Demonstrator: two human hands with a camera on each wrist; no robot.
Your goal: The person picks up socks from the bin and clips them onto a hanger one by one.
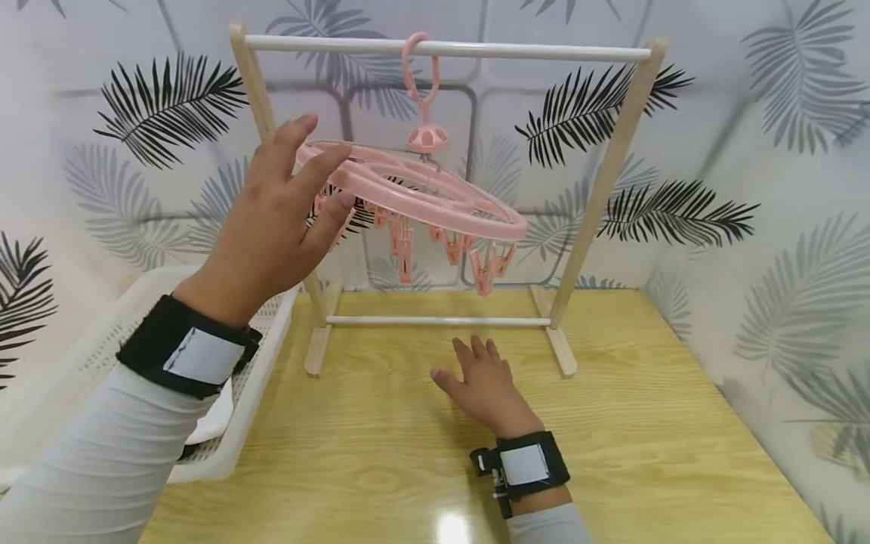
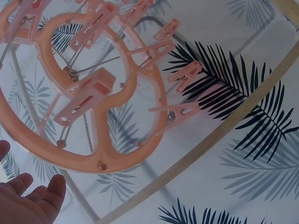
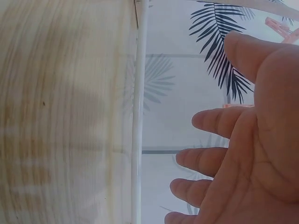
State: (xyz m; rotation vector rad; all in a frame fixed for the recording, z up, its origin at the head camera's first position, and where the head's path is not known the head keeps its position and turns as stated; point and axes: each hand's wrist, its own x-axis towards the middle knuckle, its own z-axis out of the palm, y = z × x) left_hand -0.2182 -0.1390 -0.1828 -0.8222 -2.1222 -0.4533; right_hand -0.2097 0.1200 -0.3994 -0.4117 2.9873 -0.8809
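Note:
A pink round clip hanger hangs by its hook from the top bar of a small rack, its left side tilted higher than its right. Pink clothespins dangle below its ring. My left hand is raised at the hanger's left edge, fingers spread and loosely bent; whether they touch the ring cannot be told. In the left wrist view, its fingers appear just beside the ring. My right hand is low over the table in front of the rack, fingers spread and holding nothing.
The rack has wooden side legs, a white top bar and a white lower bar. At left, a white perforated basket with white and dark cloth stands on the wood-grain table. A leaf-patterned covering lies behind.

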